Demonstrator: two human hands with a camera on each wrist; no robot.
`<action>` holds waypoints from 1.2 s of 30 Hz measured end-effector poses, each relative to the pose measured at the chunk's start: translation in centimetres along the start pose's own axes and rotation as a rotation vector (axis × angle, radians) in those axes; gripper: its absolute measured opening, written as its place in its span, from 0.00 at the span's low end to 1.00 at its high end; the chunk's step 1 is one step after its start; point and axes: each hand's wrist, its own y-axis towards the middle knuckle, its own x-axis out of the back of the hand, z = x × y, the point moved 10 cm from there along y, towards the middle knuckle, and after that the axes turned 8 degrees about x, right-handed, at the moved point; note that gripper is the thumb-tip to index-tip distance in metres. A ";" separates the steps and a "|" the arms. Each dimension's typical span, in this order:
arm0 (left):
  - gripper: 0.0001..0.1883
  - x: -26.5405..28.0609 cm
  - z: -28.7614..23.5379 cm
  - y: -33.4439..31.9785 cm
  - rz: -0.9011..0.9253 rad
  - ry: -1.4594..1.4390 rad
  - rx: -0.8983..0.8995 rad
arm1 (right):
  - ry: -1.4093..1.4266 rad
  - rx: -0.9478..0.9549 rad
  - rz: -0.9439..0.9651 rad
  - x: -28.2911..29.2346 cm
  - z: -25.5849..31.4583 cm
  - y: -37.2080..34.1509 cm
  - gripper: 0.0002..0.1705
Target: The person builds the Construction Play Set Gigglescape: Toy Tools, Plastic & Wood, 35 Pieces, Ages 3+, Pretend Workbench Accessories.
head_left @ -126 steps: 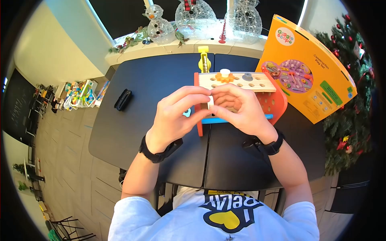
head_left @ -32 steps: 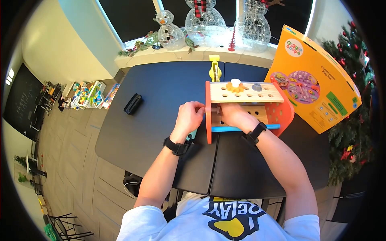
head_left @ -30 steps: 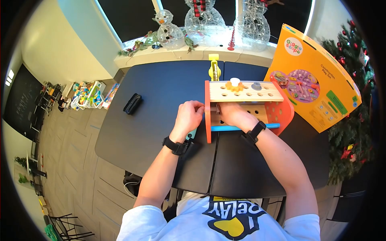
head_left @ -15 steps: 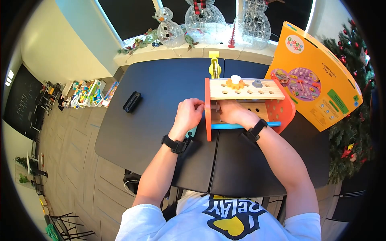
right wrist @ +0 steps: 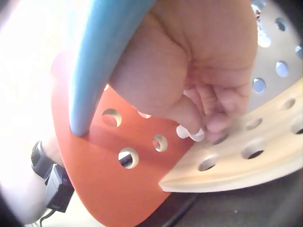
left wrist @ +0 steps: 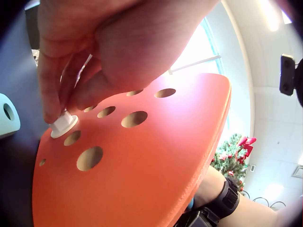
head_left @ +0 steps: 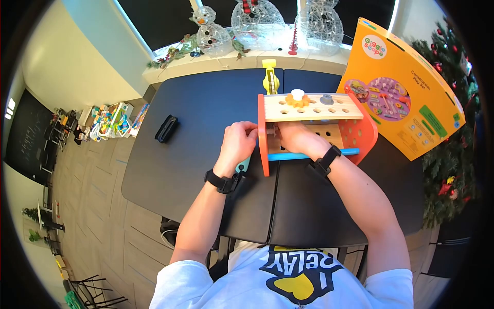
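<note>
A toy workbench with red side panels (head_left: 263, 149) and a holed wooden top (head_left: 314, 113) stands on the table. Outside the left panel, my left hand (head_left: 238, 143) pinches a white flanged plastic bolt (left wrist: 64, 126) between thumb and fingers. The bolt's flange sits against the red face beside several round holes. My right hand (head_left: 298, 139) reaches inside under the top. There its thumb and fingertips pinch a small white rounded piece (right wrist: 190, 133) at the inner face of the same panel, close to the wooden shelf (right wrist: 251, 151); the fingers partly hide it.
A blue bar (head_left: 293, 155) crosses the workbench front. An orange gear (head_left: 297, 100) and a grey knob (head_left: 327, 99) sit on top. A yellow toy tool (head_left: 270, 78) stands behind, a teal strip (left wrist: 8, 116) lies left, a black case (head_left: 166, 129) farther left, and an orange box (head_left: 401, 92) right.
Earlier both hands met in front of the workbench around a white piece. They have since parted to either side of the left panel. Over the last second they have held nearly still.
</note>
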 end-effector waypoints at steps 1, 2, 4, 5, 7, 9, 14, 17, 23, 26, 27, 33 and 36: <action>0.13 0.0 0.0 0.0 0.000 0.002 0.001 | -0.019 -0.040 0.048 -0.5 -0.4 0.4 0.16; 0.13 0.0 0.1 0.0 0.007 0.001 0.009 | -0.038 -0.081 0.096 -1.1 -0.8 0.5 0.17; 0.13 -0.1 0.1 0.1 0.021 0.000 0.022 | -0.054 -0.086 0.142 -1.6 -0.8 0.4 0.19; 0.13 -0.1 0.2 0.2 0.024 -0.009 0.033 | -0.064 -0.088 0.164 -1.6 -0.7 0.3 0.20; 0.13 -0.1 0.6 0.2 0.027 -0.030 0.058 | -0.013 -0.073 0.027 -0.3 0.0 -0.2 0.20; 0.13 -0.1 1.1 0.3 0.027 -0.074 0.078 | 0.040 -0.090 0.004 0.4 0.5 -0.6 0.24; 0.11 -0.3 2.3 0.9 0.047 -0.195 0.124 | 0.034 -0.162 0.153 0.7 1.7 -0.8 0.30; 0.10 -0.6 2.7 1.1 0.051 -0.209 0.122 | -0.097 -0.196 0.256 -0.4 1.0 -0.3 0.29; 0.10 -0.5 2.7 0.9 0.047 -0.195 0.130 | 0.039 -0.056 -0.037 1.5 1.4 -0.8 0.24; 0.10 -0.5 2.6 0.9 0.050 -0.189 0.124 | 0.112 -0.021 -0.033 1.5 1.4 -1.0 0.27; 0.10 -0.5 2.6 0.9 0.050 -0.182 0.118 | 0.045 -0.032 -0.009 1.1 1.0 -0.8 0.27; 0.10 -0.5 2.3 0.8 0.045 -0.165 0.125 | -0.105 -0.078 0.069 -0.6 -0.5 0.0 0.32; 0.10 -0.5 2.6 0.9 0.048 -0.163 0.127 | -0.062 -0.058 -0.051 0.7 0.1 -0.6 0.31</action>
